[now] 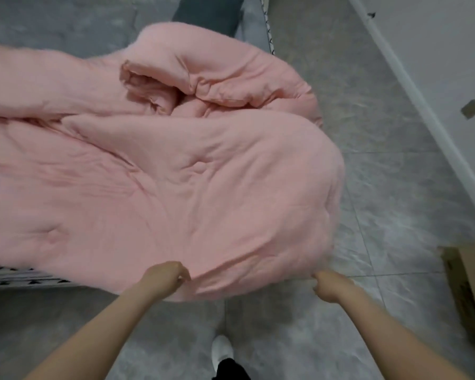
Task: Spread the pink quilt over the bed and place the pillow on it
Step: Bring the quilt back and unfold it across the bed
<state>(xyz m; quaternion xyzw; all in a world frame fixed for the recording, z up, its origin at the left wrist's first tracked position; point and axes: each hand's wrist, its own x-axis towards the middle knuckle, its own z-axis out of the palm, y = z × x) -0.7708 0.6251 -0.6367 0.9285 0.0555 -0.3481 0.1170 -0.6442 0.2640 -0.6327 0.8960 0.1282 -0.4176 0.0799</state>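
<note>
Counted: one pink quilt (pixel 159 165), one dark pillow (pixel 207 15), two hands, one cardboard box (pixel 466 283), one shoe (pixel 222 349).

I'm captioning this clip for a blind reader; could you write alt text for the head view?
Seen from above, a person's left hand and right hand each grip the near edge of a rumpled pink quilt lying bunched across a bed. A dark pillow sits at the far end, with a cardboard box on the tiled floor.
</note>
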